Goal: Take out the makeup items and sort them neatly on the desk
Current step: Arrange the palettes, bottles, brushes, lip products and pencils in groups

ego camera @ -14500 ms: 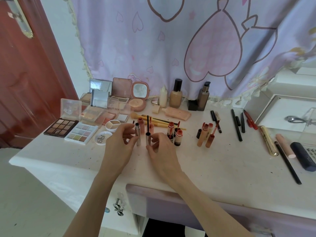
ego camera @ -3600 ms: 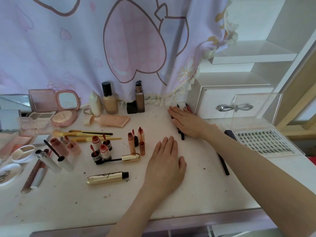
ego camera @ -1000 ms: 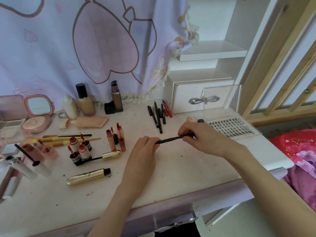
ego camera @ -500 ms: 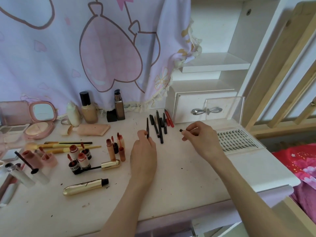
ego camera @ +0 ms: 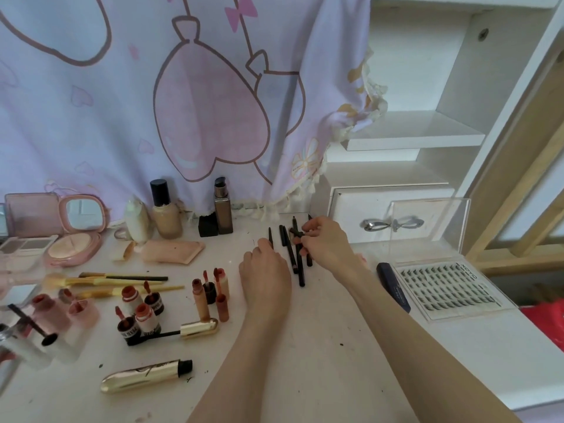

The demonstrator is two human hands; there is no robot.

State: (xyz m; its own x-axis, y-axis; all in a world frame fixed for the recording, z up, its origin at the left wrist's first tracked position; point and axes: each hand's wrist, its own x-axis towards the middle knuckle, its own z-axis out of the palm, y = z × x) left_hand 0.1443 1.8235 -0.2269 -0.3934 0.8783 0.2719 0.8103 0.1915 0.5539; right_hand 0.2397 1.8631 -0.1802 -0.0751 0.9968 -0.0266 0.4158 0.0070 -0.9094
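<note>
Several black pencils lie side by side on the white desk in front of a small drawer. My left hand holds a thin black pencil just left of that row, its tip pointing away from me. My right hand reaches over the row and pinches a short black cap between thumb and fingers. Open lip glosses and small red-topped bottles stand to the left of my left hand.
A gold mascara tube and its gold-handled wand lie front left. Brushes, foundation bottles and a pink compact fill the back left. A clear lash tray and navy tube sit right, below the drawer.
I pulled a long black pencil apart with both hands. My left hand carried the pencil body to the row at the back, and my right hand brought the cap over the same row.
</note>
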